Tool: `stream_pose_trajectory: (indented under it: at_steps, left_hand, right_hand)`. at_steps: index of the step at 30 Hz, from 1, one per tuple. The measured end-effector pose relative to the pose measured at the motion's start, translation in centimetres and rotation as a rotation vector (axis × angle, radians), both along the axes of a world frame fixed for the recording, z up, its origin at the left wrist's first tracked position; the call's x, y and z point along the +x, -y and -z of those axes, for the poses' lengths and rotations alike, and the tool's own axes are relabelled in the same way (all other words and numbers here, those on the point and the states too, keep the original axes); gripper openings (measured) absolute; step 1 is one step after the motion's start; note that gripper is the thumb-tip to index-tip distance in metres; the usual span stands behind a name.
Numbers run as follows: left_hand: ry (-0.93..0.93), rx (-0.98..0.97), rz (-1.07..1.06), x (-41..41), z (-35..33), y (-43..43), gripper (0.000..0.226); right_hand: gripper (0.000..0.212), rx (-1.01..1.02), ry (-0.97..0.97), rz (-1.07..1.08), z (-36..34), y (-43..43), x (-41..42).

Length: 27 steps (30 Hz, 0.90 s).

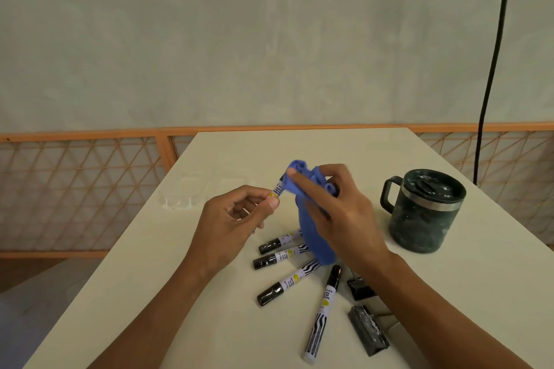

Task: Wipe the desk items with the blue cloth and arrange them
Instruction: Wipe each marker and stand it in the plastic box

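Left fingers [271,204] pinching marker [275,190], right fingers [302,181] gripping blue cloth [314,237] around its tip

A pale, perhaps plastered wall [239,39] above an orange lattice railing [75,189].

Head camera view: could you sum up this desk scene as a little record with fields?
Left hand: pinches one marker
Right hand: holds the blue cloth bunched over that marker's far end
Loose markers: four, lying on the table below the hands
Binder clips: two black ones, beside the right forearm
Mug: dark, lidded, upright, to the right, apart from the markers
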<state>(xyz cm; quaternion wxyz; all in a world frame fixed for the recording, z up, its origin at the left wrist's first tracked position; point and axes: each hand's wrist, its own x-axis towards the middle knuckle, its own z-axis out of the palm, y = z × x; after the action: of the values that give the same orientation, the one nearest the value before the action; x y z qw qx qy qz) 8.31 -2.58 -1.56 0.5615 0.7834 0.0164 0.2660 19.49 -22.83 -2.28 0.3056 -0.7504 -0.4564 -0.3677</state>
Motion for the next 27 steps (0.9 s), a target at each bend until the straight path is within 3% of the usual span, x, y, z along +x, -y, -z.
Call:
stream_pose_trajectory:
  at_steps: [2, 7, 11, 18, 24, 27]
  left_hand:
    - [0.016, 0.001, -0.006, -0.1, -0.1, 0.0, 0.012]
    - [0.015, 0.010, -0.023, 0.0, -0.1, -0.1, 0.009]
    - [0.038, 0.039, -0.034, -0.1, -0.1, 0.1, 0.008]
    - [0.047, 0.137, -0.083, -0.1, 0.1, -0.2, 0.013]
    - [0.085, 0.173, -0.121, 0.0, 0.2, -0.3, 0.011]
    - [0.100, 0.229, -0.150, 0.0, 0.1, -0.4, 0.012]
  right_hand:
    - [0.055, -0.100, 0.046, -0.018, 0.4, -0.6, 0.0]
    - [0.056, -0.038, -0.058, 0.043, 0.0, -0.3, 0.9]
    - [0.066, -0.151, 0.009, -0.004, 0.4, -0.2, 0.0]
    - [0.055, 0.069, -0.138, 0.063, 0.0, 0.0, 1.2]
    - [0.043, -0.068, -0.013, 0.011, 0.5, -0.6, 0.6]
    - [0.047, -0.042, -0.057, 0.037, 0.1, -0.3, 1.2]
